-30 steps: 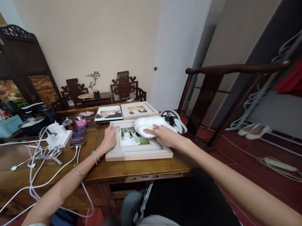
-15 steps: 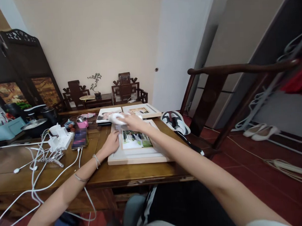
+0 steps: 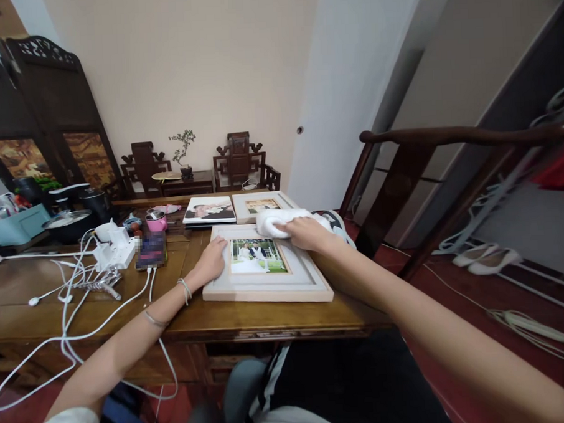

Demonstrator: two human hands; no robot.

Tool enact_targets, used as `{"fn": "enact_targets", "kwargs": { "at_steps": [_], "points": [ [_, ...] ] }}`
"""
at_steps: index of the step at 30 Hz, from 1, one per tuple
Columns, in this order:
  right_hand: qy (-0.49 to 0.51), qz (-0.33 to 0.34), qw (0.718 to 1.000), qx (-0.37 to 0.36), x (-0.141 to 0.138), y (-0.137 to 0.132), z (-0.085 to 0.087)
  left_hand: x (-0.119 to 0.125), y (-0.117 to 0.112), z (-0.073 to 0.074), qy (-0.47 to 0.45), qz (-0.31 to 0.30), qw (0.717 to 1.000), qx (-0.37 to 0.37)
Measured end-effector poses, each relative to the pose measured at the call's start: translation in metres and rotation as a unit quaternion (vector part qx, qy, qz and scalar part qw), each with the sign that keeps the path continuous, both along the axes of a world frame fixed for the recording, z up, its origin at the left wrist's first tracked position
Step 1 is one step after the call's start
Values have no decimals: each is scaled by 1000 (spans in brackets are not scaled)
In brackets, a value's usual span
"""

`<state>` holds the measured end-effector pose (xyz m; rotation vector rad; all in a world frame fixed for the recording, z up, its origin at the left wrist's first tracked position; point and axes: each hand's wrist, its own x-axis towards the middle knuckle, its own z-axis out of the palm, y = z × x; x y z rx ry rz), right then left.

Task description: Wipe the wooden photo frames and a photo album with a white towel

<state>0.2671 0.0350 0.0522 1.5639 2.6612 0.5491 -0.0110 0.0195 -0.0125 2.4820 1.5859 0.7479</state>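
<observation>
A picture frame with a pale wooden edge lies flat near the table's front edge, a photo of two people at its middle. My left hand grips the frame's left side, fingers curled over the edge. Bunched in my right hand is a white cloth, at the frame's far right corner. My right fingers are closed on the cloth and partly hidden by it. Just beyond lie a second picture frame and a white photo panel, side by side.
On the wooden table to the left are a white power strip with tangled cables, a phone, a pink cup, a black pot and a blue box. A wooden chair stands at the right.
My right hand has swept the cloth from the frame's far left to its far right corner. My left hand stays at the frame's left side. The view has shifted slightly.
</observation>
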Motion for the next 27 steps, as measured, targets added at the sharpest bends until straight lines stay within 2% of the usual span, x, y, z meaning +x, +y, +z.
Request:
{"fn": "enact_targets", "kwargs": {
  "at_steps": [3, 6, 9, 11, 12, 14, 17, 19, 22, 25, 27],
  "points": [
    [3, 33, 999, 24, 6, -31, -9, 1, -1, -1, 23, 4, 1000, 2],
    [21, 84, 996, -7, 9, -75, -7, 2, -3, 3, 48, 5, 999, 2],
    [65, 138, 982, -109, 18, -108, 13, 4, -5, 6, 74, 2, 997, 12],
    [94, 161, 969, -164, 27, -113, 32, 4, -6, 8, 88, -3, 996, 19],
    [103, 156, 969, -160, 32, -109, 40, 4, -6, 9, 91, -6, 996, 22],
    [109, 116, 983, -87, 37, -90, 50, 4, -6, 9, 84, -11, 996, 27],
    [99, 71, 992, 37, 35, -48, 43, 2, -6, 9, 69, -17, 997, 34],
    [92, 70, 993, 32, 25, -21, 27, 2, -5, 9, 65, -15, 997, 34],
    [98, 38, 994, -36, 3, 6, 2, 1, -6, 8, 57, -13, 998, 32],
    [113, -9, 993, -44, -13, 13, -14, 1, -6, 8, 44, -15, 998, 32],
    [108, 1, 994, -33, -15, 3, -19, 1, -7, 8, 35, -13, 999, 30]
  ]
}}
